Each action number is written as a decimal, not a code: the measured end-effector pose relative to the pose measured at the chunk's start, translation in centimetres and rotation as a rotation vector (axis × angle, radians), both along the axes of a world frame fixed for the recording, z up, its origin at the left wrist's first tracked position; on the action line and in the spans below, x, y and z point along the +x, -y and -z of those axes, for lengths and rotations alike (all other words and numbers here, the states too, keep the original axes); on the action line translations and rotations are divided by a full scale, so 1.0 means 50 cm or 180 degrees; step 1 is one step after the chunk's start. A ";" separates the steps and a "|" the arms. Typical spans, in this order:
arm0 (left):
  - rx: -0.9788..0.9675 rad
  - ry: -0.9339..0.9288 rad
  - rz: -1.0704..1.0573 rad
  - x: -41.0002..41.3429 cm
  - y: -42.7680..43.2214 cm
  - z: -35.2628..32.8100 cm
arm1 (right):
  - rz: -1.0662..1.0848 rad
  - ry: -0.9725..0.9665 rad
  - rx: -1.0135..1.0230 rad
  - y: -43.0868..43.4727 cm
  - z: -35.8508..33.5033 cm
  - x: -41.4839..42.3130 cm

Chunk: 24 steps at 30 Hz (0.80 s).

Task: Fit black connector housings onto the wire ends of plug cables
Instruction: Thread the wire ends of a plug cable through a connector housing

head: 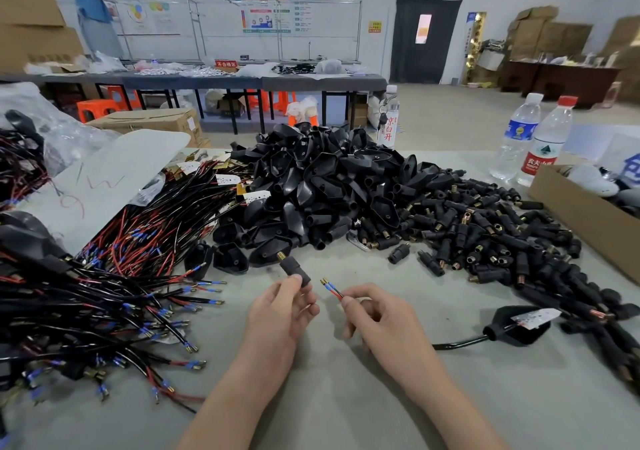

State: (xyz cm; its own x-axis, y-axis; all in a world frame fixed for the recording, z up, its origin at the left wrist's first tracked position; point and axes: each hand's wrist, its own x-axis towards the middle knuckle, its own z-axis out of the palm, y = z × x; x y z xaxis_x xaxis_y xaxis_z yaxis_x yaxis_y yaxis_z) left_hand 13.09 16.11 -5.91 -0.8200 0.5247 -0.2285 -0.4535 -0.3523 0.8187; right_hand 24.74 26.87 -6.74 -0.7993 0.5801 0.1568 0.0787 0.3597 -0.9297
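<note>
Workshop interior in background: long bench (242,79) strewn with parts, orange stools (97,106) beneath it, dark door (424,41) at right. Foreground: worktable (346,380) covered in grey-green cloth. Centre: left hand (277,314), fingers curled, gripping a single black connector housing (296,271) between thumb and fingertips; brass tip pointing up and away, wider end lower and to the right. Opposite: right hand (377,314), likewise closed, pinching the wire ends (332,291) of a plug cable between thumb and forefinger; red and blue leads tipped with brass terminals, aimed at the housing, just beside it, not touching. Both held above the cloth, near the table's middle. Right of the forearm: black cable (457,343) lying on the cloth, joined to a tagged plug shell (519,328); link between this cable and the pinched wires hidden by the hand. Behind the hands: heap of empty plug shells (311,186); to its right, spread of loose connector housings (485,228), many showing brass ends. Left: tangled bundle of cables (104,304) with red and blue-sleeved ends fanned toward the centre. Far right: cardboard box (581,217) at table edge and two water bottles (517,138) standing behind it.
</note>
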 end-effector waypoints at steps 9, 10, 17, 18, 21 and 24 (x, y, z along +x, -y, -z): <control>0.0130 0.0329 0.0423 -0.002 0.001 -0.003 | -0.0102 0.0075 -0.0058 -0.003 0.001 -0.002; 0.0133 0.0343 0.0447 -0.002 0.001 -0.003 | -0.0107 0.0087 -0.0054 -0.003 0.000 -0.002; 0.0119 0.0329 0.0541 -0.002 0.000 -0.005 | -0.0106 0.0044 -0.0145 -0.007 0.000 0.000; 0.0102 0.0314 0.0547 -0.002 0.000 -0.006 | -0.0096 0.0022 -0.0171 -0.008 0.001 -0.001; 0.0022 0.0221 0.0554 0.000 -0.002 -0.005 | -0.0076 -0.0062 -0.0251 -0.010 0.002 0.000; -0.0078 0.0094 0.0523 0.005 -0.005 -0.004 | -0.0102 -0.0135 -0.0326 -0.011 0.001 0.000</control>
State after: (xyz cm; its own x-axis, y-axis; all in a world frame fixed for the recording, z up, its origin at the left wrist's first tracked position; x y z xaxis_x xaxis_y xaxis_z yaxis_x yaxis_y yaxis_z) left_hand 13.34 16.33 -5.71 -0.7163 0.6453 -0.2656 -0.5274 -0.2515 0.8115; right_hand 24.72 27.42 -6.79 -0.8116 0.5690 0.1322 0.0284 0.2645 -0.9640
